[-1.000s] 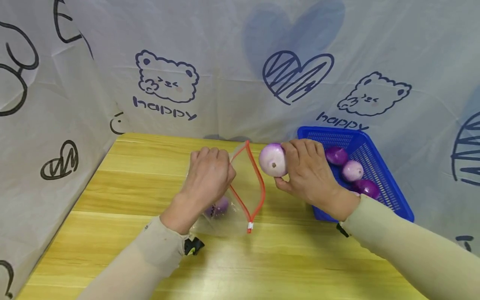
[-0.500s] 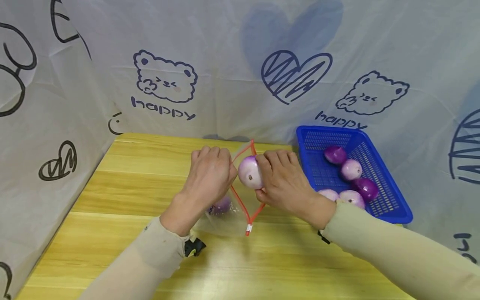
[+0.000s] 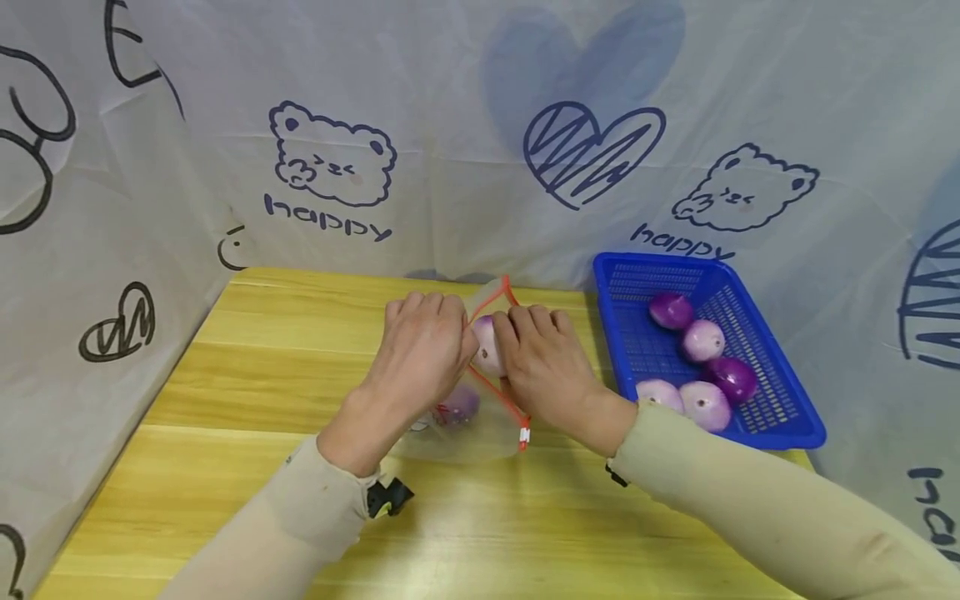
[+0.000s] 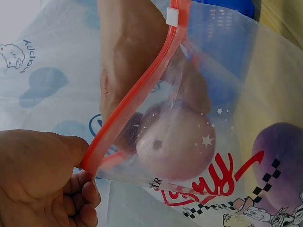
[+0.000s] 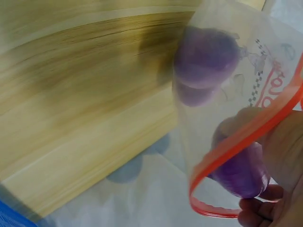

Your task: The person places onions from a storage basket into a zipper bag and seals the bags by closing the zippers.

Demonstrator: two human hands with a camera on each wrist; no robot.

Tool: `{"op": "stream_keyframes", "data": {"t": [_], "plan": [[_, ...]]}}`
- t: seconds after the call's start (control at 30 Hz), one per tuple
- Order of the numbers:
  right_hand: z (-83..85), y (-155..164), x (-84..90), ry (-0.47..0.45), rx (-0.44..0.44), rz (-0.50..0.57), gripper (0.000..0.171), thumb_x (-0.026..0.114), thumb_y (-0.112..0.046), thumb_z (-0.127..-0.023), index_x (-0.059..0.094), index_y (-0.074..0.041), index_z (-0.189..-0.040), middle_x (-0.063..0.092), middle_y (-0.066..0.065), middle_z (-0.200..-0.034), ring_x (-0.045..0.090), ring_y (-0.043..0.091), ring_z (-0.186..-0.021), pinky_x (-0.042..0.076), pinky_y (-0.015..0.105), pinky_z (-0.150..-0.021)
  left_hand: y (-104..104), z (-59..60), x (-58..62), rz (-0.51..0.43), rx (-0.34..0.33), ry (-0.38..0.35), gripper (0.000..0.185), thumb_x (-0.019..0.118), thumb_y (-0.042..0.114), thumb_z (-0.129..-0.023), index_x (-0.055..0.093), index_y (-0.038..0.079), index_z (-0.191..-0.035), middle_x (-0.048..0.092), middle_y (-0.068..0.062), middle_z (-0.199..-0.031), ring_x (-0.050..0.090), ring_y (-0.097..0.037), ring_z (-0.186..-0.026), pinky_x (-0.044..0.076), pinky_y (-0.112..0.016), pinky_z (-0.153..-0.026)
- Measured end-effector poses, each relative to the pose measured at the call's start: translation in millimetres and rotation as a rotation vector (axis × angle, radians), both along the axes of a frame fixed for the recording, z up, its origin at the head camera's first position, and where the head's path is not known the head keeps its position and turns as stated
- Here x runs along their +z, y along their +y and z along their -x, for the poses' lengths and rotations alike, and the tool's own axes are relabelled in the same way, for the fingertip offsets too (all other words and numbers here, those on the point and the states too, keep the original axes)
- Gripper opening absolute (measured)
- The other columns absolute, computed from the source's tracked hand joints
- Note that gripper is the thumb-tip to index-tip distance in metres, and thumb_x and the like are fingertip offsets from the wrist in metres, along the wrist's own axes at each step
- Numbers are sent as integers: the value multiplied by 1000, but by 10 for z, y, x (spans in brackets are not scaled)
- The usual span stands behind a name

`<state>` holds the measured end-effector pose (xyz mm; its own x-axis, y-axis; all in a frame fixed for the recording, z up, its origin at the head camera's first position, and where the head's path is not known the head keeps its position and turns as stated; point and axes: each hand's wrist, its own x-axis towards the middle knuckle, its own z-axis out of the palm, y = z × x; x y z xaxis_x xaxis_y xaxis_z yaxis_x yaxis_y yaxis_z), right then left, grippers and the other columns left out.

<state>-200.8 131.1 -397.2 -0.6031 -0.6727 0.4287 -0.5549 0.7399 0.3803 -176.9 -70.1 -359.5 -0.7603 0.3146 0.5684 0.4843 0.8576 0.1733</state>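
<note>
My left hand (image 3: 422,354) pinches the orange-red zip edge of a clear slider bag (image 3: 483,437), whose mouth stands open toward the right. My right hand (image 3: 553,371) grips a pale purple onion (image 3: 487,348) in the bag's mouth. In the left wrist view, that onion (image 4: 173,142) shows through the printed plastic, with the right-hand fingers behind it. Lower in the bag lies another onion (image 3: 457,404); the right wrist view shows the bagged onion (image 5: 206,59) through the film, partly blurred. The white slider (image 3: 524,435) sits at the near end of the zip.
A blue mesh basket (image 3: 622,342) with several purple onions (image 3: 703,340) stands on the right of the wooden table (image 3: 262,375). White printed cloth (image 3: 465,125) hangs behind the table and along its left side.
My right hand has carried the onion leftward from beside the basket into the bag's mouth. The zip's near end has shifted slightly right. My left hand has stayed nearly still on the bag's edge.
</note>
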Motion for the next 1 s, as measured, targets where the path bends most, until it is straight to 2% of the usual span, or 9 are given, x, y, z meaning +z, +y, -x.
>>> {"op": "stream_keyframes", "data": {"t": [0.13, 0.27, 0.4, 0.57, 0.7, 0.9, 1.0], "plan": [[13, -9, -4, 31, 19, 17, 53, 76, -37, -87, 53, -4, -122, 62, 13, -111, 58, 33, -99, 45, 45, -84, 5, -2, 16, -12, 6, -38, 21, 62, 13, -94, 52, 9, -76, 49, -4, -71, 47, -28, -69, 42, -47, -74], [37, 12, -25, 67, 28, 17, 56, 81, -43, -83, 52, -5, -113, 59, 11, -105, 56, 32, -94, 44, 43, -82, 5, 9, 17, -25, 11, -67, 17, 62, 13, -94, 55, 9, -78, 50, -4, -71, 48, -28, -69, 42, -46, -75], [46, 57, -45, 100, 39, 28, 51, 79, -42, -85, 53, -5, -109, 59, 10, -103, 56, 31, -92, 43, 41, -78, -14, 26, 24, -42, 21, -78, 15, 61, 13, -94, 57, 8, -80, 54, -5, -73, 51, -30, -71, 42, -47, -75], [41, 149, -43, 52, 45, 84, 48, 75, -39, -88, 56, -3, -113, 61, 12, -106, 57, 33, -95, 43, 44, -78, -55, 47, 33, -61, 37, -86, 15, 60, 13, -94, 57, 7, -80, 55, -7, -74, 53, -32, -74, 42, -48, -76], [35, 240, -42, 20, 18, 117, 45, 71, -36, -90, 57, -2, -115, 62, 14, -107, 58, 36, -96, 44, 46, -79, -74, 55, 38, -66, 43, -89, 16, 58, 13, -93, 55, 8, -78, 54, -7, -74, 52, -32, -74, 42, -50, -77], [39, 320, -79, 44, 0, 137, 41, 65, -40, -94, 59, -1, -108, 61, 15, -98, 57, 37, -89, 43, 47, -73, -91, 58, 38, -73, 49, -143, 15, 55, 13, -93, 54, 9, -79, 53, -6, -76, 50, -31, -76, 42, -50, -79], [48, 340, -114, 43, 1, 151, 37, 66, -38, -94, 60, -2, -100, 60, 14, -91, 56, 36, -84, 42, 46, -71, -94, 58, 43, -81, 51, -173, 14, 54, 14, -94, 54, 9, -80, 54, -5, -77, 49, -31, -78, 41, -49, -81]]}}
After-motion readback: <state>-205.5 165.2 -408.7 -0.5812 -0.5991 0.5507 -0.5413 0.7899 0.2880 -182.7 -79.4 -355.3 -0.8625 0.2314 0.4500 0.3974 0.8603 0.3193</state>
